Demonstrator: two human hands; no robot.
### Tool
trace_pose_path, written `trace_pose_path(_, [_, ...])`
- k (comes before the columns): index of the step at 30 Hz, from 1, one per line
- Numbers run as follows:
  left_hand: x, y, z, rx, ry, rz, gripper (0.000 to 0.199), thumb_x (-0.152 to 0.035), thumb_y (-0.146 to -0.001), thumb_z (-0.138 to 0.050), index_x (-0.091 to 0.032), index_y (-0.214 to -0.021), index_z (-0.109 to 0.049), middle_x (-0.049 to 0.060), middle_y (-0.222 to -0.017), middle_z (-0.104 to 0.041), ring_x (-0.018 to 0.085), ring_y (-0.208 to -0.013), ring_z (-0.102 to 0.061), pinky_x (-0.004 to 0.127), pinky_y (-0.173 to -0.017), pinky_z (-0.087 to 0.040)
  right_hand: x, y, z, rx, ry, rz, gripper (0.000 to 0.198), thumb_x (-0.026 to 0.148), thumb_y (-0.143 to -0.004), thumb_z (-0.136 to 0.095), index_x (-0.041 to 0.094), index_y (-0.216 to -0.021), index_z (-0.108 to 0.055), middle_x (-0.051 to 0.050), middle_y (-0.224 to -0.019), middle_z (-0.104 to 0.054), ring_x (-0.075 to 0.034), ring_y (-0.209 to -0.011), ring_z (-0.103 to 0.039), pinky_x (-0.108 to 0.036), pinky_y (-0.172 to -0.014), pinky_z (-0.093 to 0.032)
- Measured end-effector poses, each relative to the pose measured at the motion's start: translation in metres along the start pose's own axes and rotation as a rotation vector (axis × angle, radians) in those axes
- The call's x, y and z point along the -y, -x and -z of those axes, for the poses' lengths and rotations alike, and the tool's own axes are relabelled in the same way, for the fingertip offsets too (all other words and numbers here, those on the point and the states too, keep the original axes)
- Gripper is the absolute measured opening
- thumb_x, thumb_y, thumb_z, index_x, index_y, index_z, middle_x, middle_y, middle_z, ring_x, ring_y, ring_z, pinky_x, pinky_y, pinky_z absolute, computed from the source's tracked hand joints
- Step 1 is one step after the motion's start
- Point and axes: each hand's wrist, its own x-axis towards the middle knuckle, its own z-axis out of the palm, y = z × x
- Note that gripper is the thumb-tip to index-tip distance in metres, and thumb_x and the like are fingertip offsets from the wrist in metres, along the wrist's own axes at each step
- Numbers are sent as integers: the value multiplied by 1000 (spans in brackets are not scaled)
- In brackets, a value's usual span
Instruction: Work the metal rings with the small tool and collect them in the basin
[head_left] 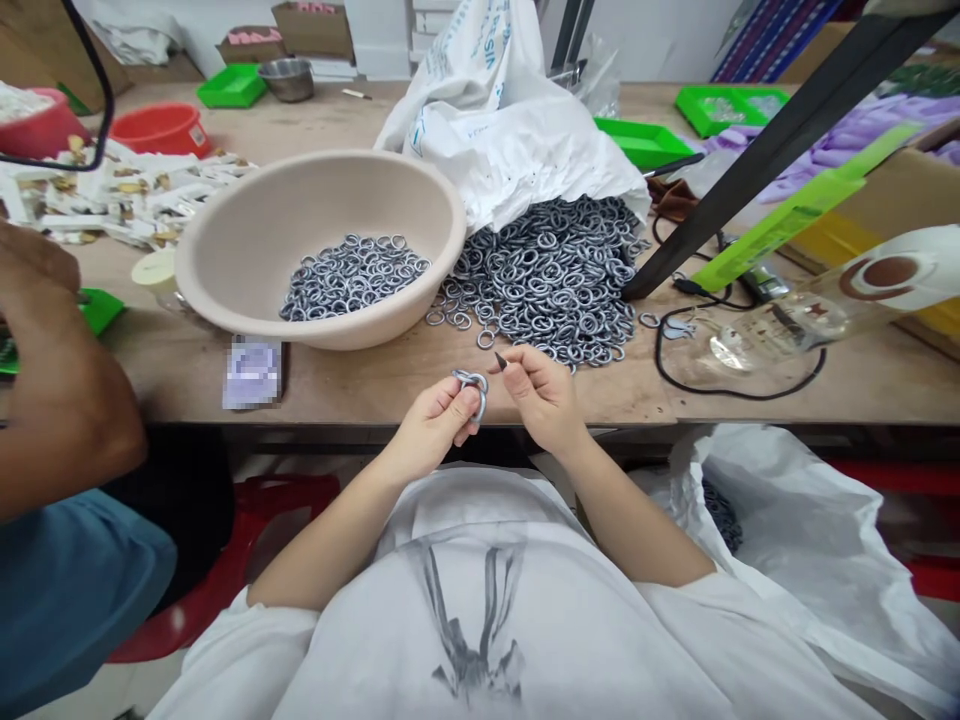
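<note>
My left hand (441,414) is closed on a few grey metal rings (480,384) in front of my body, near the table's front edge. Just to its right, my right hand (546,398) grips a small tool with a dark pointed tip (501,361); the rest of the tool is hidden by my fingers. The tip points toward the rings, apart from them. Beyond my hands lies a heap of grey rings (559,265), spilling out of a white sack (517,160). At the left of the heap stands a beige basin (232,240) with more rings (352,280) in it.
A co-worker's arm (67,380) reaches in at the left. A dark slanted post (757,160) rises at the right, beside a clear bottle (795,320) and a black cable (739,396). An open white bag (810,540) with rings inside hangs below the table edge.
</note>
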Motion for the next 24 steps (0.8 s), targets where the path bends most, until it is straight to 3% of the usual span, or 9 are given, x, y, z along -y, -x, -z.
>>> trace_pose_path(3, [-1,-2,5,12,-103,12,41,-54,-88,-63,-15,-78,-58,0,-67,-59,5,-49,-44,19,-48,-36,3,0,-5,106,-161,-150,40,59,-83,-67,20,-81,-62,1,-68,-61,-13,-62,-55,-27,-60,-43])
trace_pose_path(6, [1,-4,8,-33,-116,49,38,-53,-87,-64,-15,-85,-63,2,-74,-65,6,-52,-49,20,-49,-41,3,-1,-9,71,-268,-230,39,57,-81,-71,20,-72,-58,3,-60,-58,-12,-55,-51,-26,-56,-42])
trace_pose_path(9, [1,-5,10,-83,-133,68,40,-54,-85,-65,-15,-83,-66,1,-68,-63,8,-53,-53,20,-49,-43,0,-2,-12,14,-274,-234,39,56,-81,-70,20,-71,-58,3,-61,-58,-11,-56,-51,-26,-56,-42])
trace_pose_path(17, [1,-9,11,-169,-195,14,42,-57,-82,-67,-15,-80,-68,0,-61,-61,10,-55,-57,19,-49,-45,-8,0,-11,52,-100,-245,27,45,-83,-69,19,-79,-65,0,-73,-65,-14,-69,-56,-28,-67,-44])
trace_pose_path(24, [5,-11,15,-230,-153,12,42,-53,-82,-69,-16,-101,-74,3,-75,-69,12,-64,-64,20,-55,-50,-11,1,-15,33,-136,-218,24,39,-80,-73,19,-92,-64,-1,-85,-65,-15,-77,-58,-29,-75,-46])
